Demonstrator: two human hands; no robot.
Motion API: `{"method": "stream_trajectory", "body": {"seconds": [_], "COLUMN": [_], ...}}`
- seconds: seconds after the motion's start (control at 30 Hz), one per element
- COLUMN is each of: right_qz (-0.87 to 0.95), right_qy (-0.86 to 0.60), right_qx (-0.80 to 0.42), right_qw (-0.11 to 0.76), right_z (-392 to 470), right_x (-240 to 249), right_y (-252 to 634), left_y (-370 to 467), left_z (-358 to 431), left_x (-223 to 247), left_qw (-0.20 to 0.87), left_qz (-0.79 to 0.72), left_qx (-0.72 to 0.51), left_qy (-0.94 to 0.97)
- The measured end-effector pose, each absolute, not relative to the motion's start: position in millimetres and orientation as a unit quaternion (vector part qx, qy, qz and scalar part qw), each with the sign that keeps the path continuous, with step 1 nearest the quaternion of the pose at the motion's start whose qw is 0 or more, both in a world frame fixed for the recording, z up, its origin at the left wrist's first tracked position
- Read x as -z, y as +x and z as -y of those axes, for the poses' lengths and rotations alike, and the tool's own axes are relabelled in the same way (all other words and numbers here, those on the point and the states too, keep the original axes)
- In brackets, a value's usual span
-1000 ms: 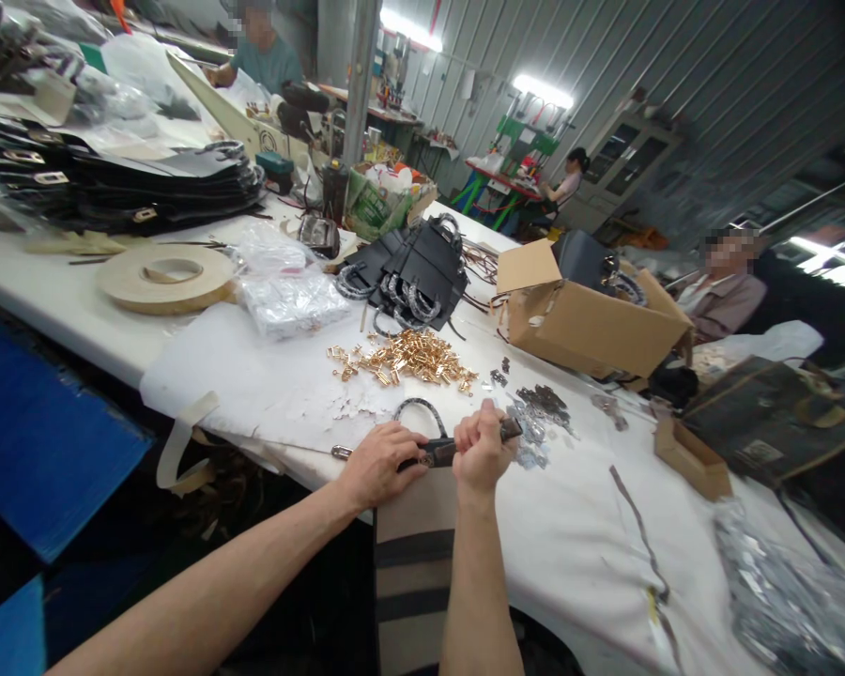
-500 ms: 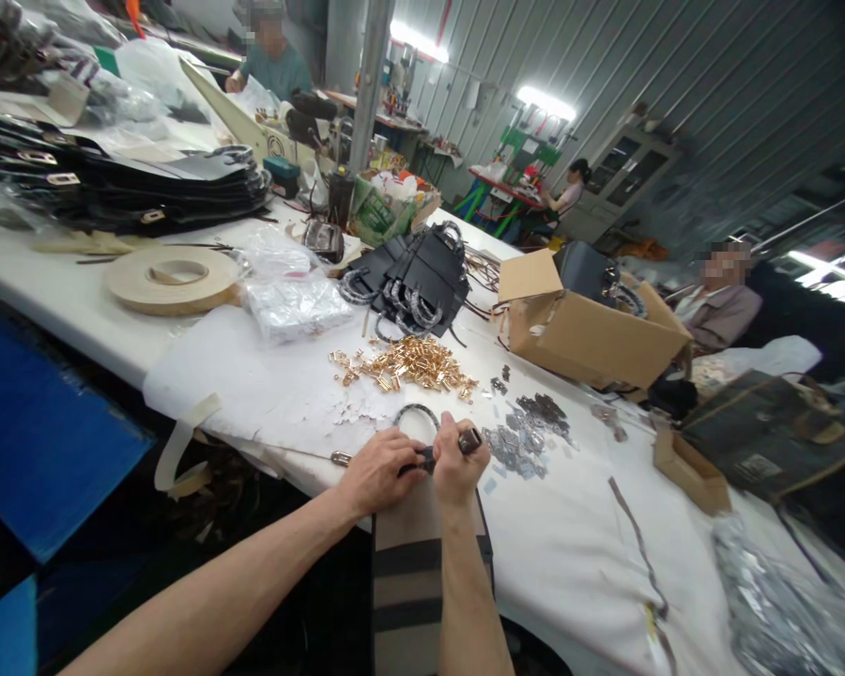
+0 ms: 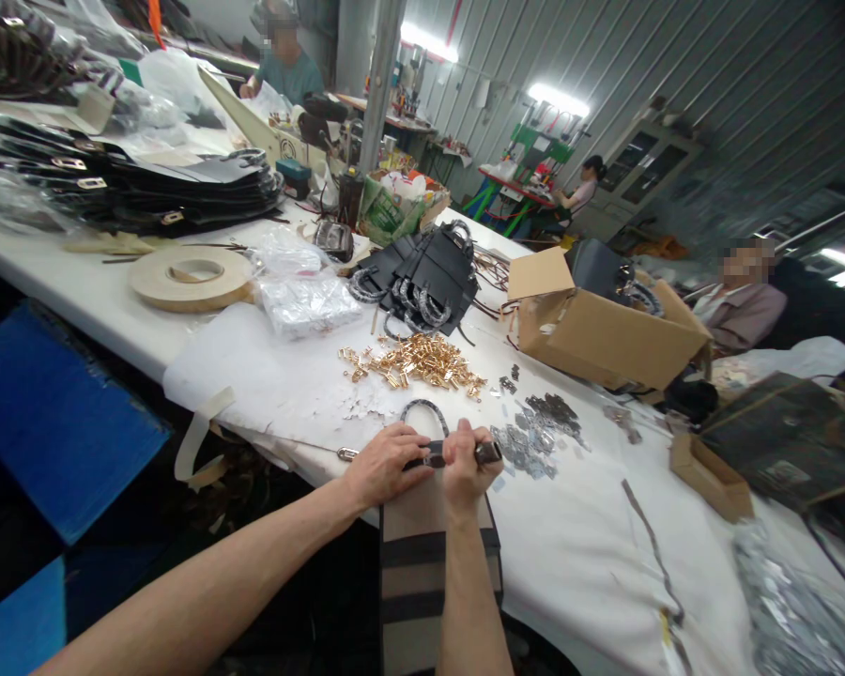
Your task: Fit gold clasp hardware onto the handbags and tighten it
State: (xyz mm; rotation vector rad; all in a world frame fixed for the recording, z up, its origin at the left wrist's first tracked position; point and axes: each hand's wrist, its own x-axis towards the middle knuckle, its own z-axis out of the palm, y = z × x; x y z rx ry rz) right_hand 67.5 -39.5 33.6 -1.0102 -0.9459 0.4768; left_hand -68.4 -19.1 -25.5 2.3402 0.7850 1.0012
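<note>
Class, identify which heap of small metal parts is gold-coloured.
The heap beside the black handled pieces; the other heap, by the right hand, is silver and dark.

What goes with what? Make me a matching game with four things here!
1. right hand
2. small shiny gold metal pieces
3. thick cream-coloured roll
4. open brown cardboard box

A. round, lying flat, with a hole in the middle
B. has a smooth black thing sticking out of its top
C. fingers curled around a dark, smooth handle
D. in a loose heap on the white table

Right pairs: 1-C, 2-D, 3-A, 4-B
</note>
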Motion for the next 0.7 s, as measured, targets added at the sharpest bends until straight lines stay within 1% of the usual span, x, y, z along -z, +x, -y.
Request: {"method": "stream_trajectory", "body": {"seconds": [0.1, 0.27, 0.4, 0.47, 0.6, 0.7], "right_qz": [0.408, 0.408, 0.407, 0.383, 0.363, 0.375], "right_qy": [-0.500, -0.464, -0.493, -0.483, -0.407, -0.387], "right_qx": [-0.226, -0.210, -0.235, -0.243, -0.232, -0.227], "right_qw": [0.730, 0.758, 0.732, 0.749, 0.805, 0.811], "right_z": [40.1, 40.4, 36.8, 38.7, 52.5, 62.0], "right_x": [-25.3, -27.6, -24.1, -24.0, -29.2, -28.5], "right_y": [66.2, 68.7, 67.5, 67.8, 68.5, 64.1], "left_y": [-69.0, -69.2, -70.1, -70.9, -71.3, -70.7], "left_z": [18.5, 19.5, 20.7, 21.3, 22.8, 24.0], "left_x": [25.9, 26.5, 25.5, 25.2, 26.5, 27.8], "left_qw": [0.236, 0.233, 0.231, 0.230, 0.226, 0.223], "left_qz": [-0.283, -0.287, -0.289, -0.294, -0.306, -0.317], "left_qx": [-0.360, -0.361, -0.352, -0.345, -0.332, -0.325], "left_qy": [0.857, 0.856, 0.860, 0.861, 0.863, 0.863]}}
